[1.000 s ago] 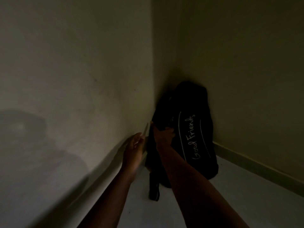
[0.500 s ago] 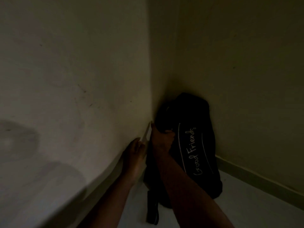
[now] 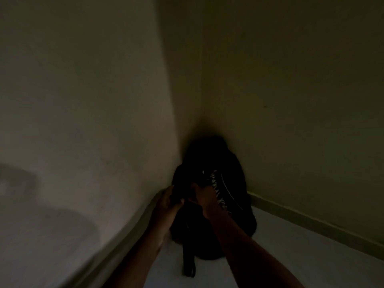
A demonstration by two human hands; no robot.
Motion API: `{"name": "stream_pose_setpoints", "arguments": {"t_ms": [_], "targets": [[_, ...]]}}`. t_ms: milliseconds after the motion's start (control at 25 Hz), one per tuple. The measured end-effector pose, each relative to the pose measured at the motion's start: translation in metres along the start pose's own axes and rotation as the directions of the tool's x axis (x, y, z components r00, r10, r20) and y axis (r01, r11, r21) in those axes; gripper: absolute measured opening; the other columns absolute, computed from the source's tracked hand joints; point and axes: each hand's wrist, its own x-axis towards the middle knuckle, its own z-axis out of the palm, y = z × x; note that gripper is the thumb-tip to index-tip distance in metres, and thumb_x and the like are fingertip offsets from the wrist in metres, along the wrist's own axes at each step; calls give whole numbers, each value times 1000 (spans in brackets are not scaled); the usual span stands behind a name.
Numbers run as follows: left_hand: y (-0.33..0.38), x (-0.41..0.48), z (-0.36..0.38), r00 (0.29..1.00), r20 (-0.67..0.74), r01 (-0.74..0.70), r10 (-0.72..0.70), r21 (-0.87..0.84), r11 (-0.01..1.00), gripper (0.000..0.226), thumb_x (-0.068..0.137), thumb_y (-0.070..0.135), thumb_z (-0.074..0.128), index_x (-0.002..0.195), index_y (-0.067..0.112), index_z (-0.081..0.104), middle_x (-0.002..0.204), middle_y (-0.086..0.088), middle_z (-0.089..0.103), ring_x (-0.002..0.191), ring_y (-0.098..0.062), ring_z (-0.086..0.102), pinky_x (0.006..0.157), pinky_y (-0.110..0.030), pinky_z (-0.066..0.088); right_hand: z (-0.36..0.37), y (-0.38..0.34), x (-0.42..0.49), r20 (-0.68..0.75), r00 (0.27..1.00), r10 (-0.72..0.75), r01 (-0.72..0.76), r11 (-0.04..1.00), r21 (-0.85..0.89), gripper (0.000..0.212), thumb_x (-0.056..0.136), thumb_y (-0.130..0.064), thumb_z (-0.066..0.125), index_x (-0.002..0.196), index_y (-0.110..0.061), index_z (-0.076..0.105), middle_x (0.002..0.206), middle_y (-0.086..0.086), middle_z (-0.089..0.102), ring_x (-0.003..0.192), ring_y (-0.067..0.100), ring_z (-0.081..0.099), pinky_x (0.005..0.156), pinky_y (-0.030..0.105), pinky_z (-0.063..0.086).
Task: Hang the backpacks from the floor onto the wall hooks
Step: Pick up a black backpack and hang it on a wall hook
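Observation:
A black backpack with white script lettering stands on the floor in the dim corner, leaning against both walls. My right hand grips the fabric at its upper front. My left hand wraps around the bag's left edge, fingers curled on it. A black strap trails from the bag onto the floor toward me. No wall hook is in view.
Bare pale walls meet in the corner behind the bag. A skirting board runs along the right wall. The pale floor stretches to the right. My shadow lies on the left wall.
My left hand has moved from the left wall onto the backpack's left side. The bag has crumpled, part of its lettering now hidden. The view has tilted upward and blurred.

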Motion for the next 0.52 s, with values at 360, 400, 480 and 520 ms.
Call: {"name": "stream_pose_setpoints", "arguments": {"t_ms": [360, 400, 480, 520], "targets": [[154, -190, -52, 989, -100, -73, 104, 277, 958, 66, 77, 17, 72, 136, 8, 44, 137, -18, 53, 128, -31, 48, 107, -38, 36, -64, -111, -264, 241, 970, -29, 75, 980, -183, 38, 85, -29, 65, 117, -9, 61, 110, 8, 65, 85, 14, 65, 76, 22, 54], [168, -208, -67, 992, -73, -75, 103, 322, 944, 57, 80, 18, 69, 132, 9, 49, 132, -19, 57, 125, -32, 51, 105, -38, 38, -65, -118, -292, 240, 971, -9, 53, 982, -180, 35, 86, -32, 64, 115, -11, 62, 111, 8, 67, 89, 16, 65, 80, 26, 55], [194, -250, -100, 988, -19, -133, 155, 419, 898, 48, 81, 20, 68, 126, 7, 56, 125, -20, 61, 118, -34, 56, 100, -38, 42, -67, -123, -355, 260, 965, -12, 38, 995, -96, 27, 88, -31, 61, 107, -13, 63, 101, 6, 69, 83, 14, 66, 77, 24, 57], [204, -271, -117, 985, -3, -152, 171, 446, 882, 45, 82, 16, 67, 124, 4, 57, 124, -20, 62, 117, -34, 57, 98, -33, 41, -69, -126, -389, 246, 969, -14, 28, 998, -52, 25, 90, -28, 58, 107, -10, 63, 93, 4, 68, 77, 12, 65, 75, 23, 57]]}}
